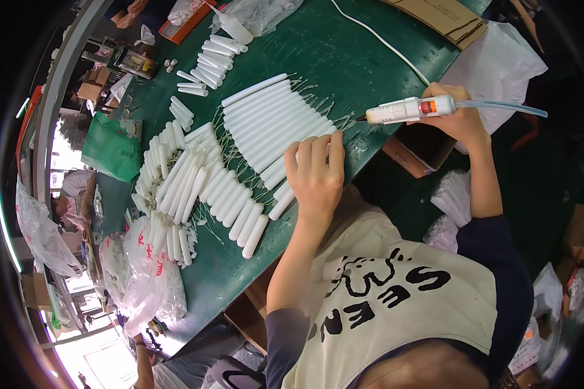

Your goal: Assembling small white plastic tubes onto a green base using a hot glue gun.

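My right hand [462, 120] is closed around a white hot glue gun [402, 110] with an orange-red part on its body. A clear glue stick [506, 106] sticks out of its back end. The gun's dark tip points left, at the wired ends of a row of white tubes [266, 117] on the green table. Across the near end of that row lies my left hand [316, 168], fingers apart and resting on the tubes. Thin pale wires [324, 104] trail from the tube ends. Whether the tip touches a tube, I cannot tell.
More white tubes [182, 175] are heaped to the left, with shorter ones [214, 61] farther back. A white cord [376, 35] crosses the green table [292, 45]. Flat cardboard [441, 19] lies at the far right edge, an open box [422, 149] below. Other people work at left.
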Available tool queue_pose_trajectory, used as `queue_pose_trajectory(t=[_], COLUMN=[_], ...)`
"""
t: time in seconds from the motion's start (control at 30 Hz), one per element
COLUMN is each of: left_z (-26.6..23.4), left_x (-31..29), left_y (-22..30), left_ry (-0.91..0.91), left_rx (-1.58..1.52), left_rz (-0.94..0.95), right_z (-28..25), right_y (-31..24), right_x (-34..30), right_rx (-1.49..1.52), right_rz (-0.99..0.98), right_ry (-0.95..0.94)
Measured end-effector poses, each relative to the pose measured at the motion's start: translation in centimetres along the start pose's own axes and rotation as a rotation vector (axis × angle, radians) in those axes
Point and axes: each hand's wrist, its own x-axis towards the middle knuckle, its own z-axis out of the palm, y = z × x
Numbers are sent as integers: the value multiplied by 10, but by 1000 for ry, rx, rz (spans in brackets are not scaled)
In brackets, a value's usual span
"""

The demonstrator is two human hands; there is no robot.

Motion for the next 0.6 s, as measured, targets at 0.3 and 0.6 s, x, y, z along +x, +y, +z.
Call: queue_pose_trajectory(t=[0.3,0.6], left_z=[0,1], left_x=[1,-1], left_y=[0,0], left_ry=[-6,-7], left_rx=[-9,-17], left_rz=[-25,-45], right_z=[-1,-1], right_y=[1,2], right_x=[-4,-2], right_rx=[-28,-11], right_rz=[47,9], right_ry=[-53,-63])
